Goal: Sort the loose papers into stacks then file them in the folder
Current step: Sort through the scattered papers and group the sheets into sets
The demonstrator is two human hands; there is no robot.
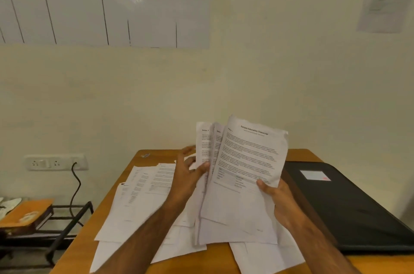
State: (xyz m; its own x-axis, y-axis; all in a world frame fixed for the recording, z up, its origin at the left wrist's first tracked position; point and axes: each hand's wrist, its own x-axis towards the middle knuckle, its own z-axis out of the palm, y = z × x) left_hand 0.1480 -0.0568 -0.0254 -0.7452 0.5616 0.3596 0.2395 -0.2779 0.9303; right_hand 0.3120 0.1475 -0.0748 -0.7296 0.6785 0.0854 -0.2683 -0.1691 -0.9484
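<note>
I see the right hand [279,201] at lower centre-right of the frame, thumb pressed on the front of a fanned bundle of white printed sheets [243,175], its fingers hidden behind the paper, clamped on the bundle's right edge. The left hand [187,176] sits just left of it, thumb on the bundle's left edge and the other fingers spread apart and blurred, so I cannot tell whether it truly grips. The bundle stands tilted up off the desk, its top edge reaching onto the wall area at mid-frame.

Beneath it, loose white papers [139,202] lie overlapped across the left and lower middle of the orange-brown wooden desk [298,155], some hanging over the desk's left edge. The black flat folder [349,208] with a pale label lies shut along the right side, just beside my right wrist, leaving bare wood only in the far strip and at the lower right corner.

Left of the desk stands a low black metal rack [67,217] carrying a brown book. A black cable [76,186] hangs from a white wall socket plate [56,162]. A ruled whiteboard [105,2] fills the upper left of the cream wall.
</note>
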